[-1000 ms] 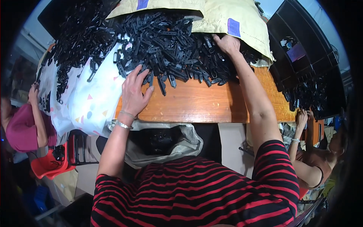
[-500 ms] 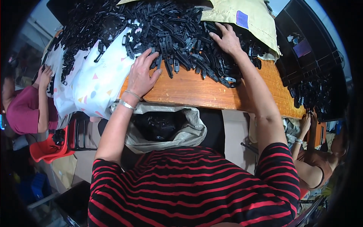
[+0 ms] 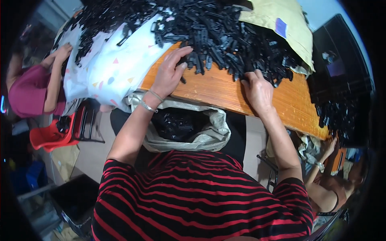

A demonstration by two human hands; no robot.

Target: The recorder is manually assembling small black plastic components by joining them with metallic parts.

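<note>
A large heap of small black plastic parts (image 3: 225, 38) covers the far side of the wooden table (image 3: 213, 90). At the heap's near left edge lies my left hand (image 3: 171, 72), its fingers stretched out and the thumb apart. One loose black piece shows beside that thumb. My right hand (image 3: 259, 92) rests at the heap's near right edge with its fingers curled down; whatever is under the fingertips is hidden. Below the table edge, at my lap, a pale woven sack (image 3: 219, 124) gapes, with dark pieces inside.
A white patterned sheet (image 3: 108, 76) drapes over the table's left part. A yellowish sack (image 3: 277, 18) lies at the far right, near a black crate (image 3: 341, 60). Co-workers sit at left (image 3: 36, 92) and right (image 3: 331, 188). A red chair (image 3: 52, 134) stands at left.
My right hand has come back from the heap's far right toward its near edge, and its fingers have curled. My left hand stays by the near left edge. The whole view has shifted.
</note>
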